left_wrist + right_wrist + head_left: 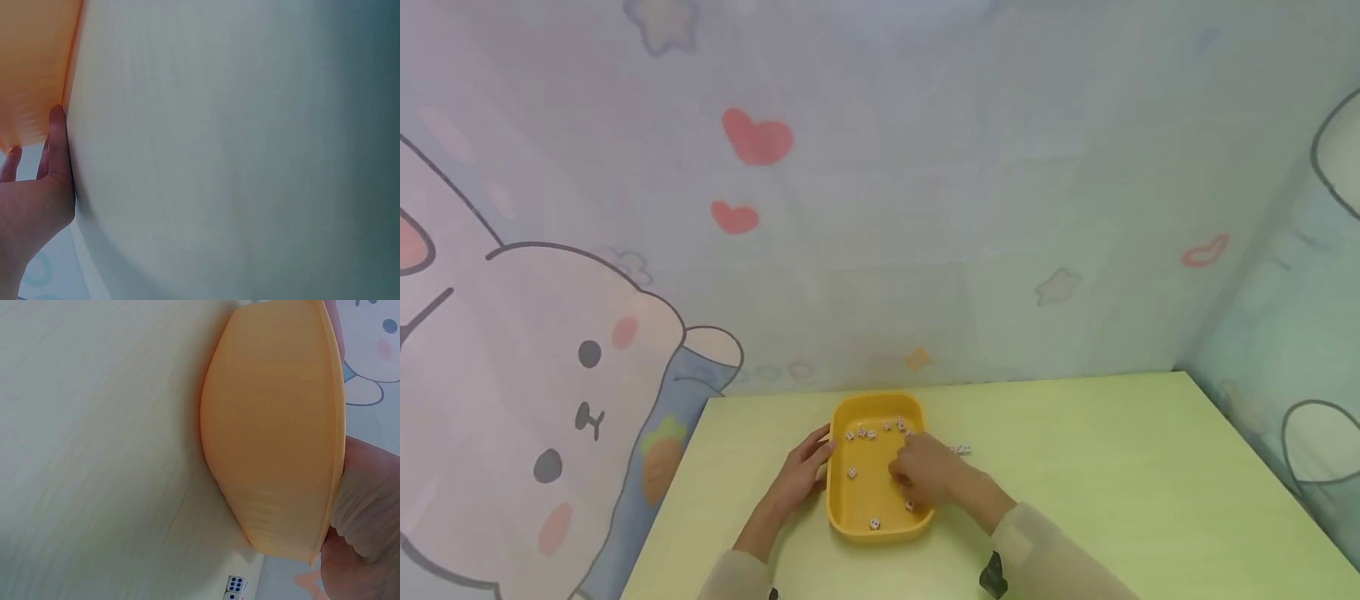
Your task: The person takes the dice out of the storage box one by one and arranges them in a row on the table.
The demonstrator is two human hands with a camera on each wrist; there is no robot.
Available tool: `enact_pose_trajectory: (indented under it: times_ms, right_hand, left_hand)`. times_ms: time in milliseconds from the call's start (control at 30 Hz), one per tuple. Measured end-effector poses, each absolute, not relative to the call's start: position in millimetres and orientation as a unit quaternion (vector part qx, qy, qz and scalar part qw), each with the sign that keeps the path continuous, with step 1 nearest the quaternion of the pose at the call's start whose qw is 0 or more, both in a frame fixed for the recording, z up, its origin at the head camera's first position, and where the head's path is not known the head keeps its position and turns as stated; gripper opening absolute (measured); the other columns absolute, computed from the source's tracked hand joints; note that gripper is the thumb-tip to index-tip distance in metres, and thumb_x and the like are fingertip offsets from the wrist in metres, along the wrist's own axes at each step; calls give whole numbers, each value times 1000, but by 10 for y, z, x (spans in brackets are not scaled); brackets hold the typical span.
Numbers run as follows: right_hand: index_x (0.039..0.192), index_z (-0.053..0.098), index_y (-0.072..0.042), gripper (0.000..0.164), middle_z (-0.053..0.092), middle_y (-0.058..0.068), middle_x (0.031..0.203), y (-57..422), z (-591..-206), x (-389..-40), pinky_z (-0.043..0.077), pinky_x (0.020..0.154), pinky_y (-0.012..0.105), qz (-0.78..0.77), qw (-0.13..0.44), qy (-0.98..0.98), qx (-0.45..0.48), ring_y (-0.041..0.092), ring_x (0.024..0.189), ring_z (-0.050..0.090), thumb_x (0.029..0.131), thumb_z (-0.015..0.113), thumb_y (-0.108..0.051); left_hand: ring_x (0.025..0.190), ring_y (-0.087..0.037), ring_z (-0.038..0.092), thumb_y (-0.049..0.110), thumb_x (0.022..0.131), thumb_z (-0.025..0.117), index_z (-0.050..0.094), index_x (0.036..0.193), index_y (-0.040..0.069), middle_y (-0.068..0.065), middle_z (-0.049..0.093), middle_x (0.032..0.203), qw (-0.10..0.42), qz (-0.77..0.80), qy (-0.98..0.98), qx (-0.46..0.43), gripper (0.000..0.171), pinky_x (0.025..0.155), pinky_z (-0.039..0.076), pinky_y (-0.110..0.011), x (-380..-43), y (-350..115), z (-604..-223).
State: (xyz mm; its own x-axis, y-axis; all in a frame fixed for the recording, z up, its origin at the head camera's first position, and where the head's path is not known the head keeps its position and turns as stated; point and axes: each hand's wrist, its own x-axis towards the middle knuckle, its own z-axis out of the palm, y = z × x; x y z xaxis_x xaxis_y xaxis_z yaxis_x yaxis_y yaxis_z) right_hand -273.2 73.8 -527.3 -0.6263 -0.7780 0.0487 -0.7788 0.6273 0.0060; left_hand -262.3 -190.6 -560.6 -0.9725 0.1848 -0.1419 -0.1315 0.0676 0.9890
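A yellow rectangular tray (877, 537) lies on the table with several small white dice scattered on its floor. One die (875, 524) sits near the front wall and another die (852, 473) left of the middle. My left hand (801, 473) is at the tray's left side; in the left wrist view its straight fingers (58, 140) touch the outer wall. My right hand (934, 471) reaches over the right rim into the tray, fingers bent downward. Its fingertips are hidden, so I cannot tell whether they pinch a die.
Just right of the tray, a short row of dice (964, 449) lies on the pale green table (1112, 483); a die (235, 583) there shows in the right wrist view. A cartoon-printed cloth (925, 208) hangs behind the table's back edge.
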Motion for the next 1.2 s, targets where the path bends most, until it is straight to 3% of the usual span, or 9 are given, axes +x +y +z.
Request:
enact_pose_trajectory:
  times_ms: [467,767,933,1200]
  right_hand:
    - [79,65,-24,8,47,-14,69,797,-5250,-2655,40,75,30,36,6,-910,413,10,72,42,82,72,-20]
    - [80,64,-23,9,47,-12,72,765,-5187,-2691,41,77,31,26,33,-908,417,11,73,44,83,73,-22]
    - [76,62,-23,14,45,-13,69,744,-5187,-2673,41,76,30,27,22,-905,425,10,71,43,82,74,-21]
    - [82,64,-24,13,46,-14,71,737,-5189,-2651,38,75,29,27,3,-910,414,11,74,41,82,76,-21]
  left_hand:
    - [134,-34,45,36,104,52,35,154,19,-15,48,146,122,679,723,16,56,84,56,-36,-2576,-1850,-5651]
    - [134,-34,46,33,106,48,32,156,18,-15,46,148,115,683,720,38,55,90,55,-41,-2645,-1892,-5609]
    - [133,-34,47,32,105,49,33,155,17,-16,46,148,123,688,715,24,54,89,56,-40,-2625,-1905,-5611]
    - [130,-33,50,30,106,48,35,155,18,-16,46,148,122,691,712,28,52,89,56,-41,-2616,-1908,-5623]
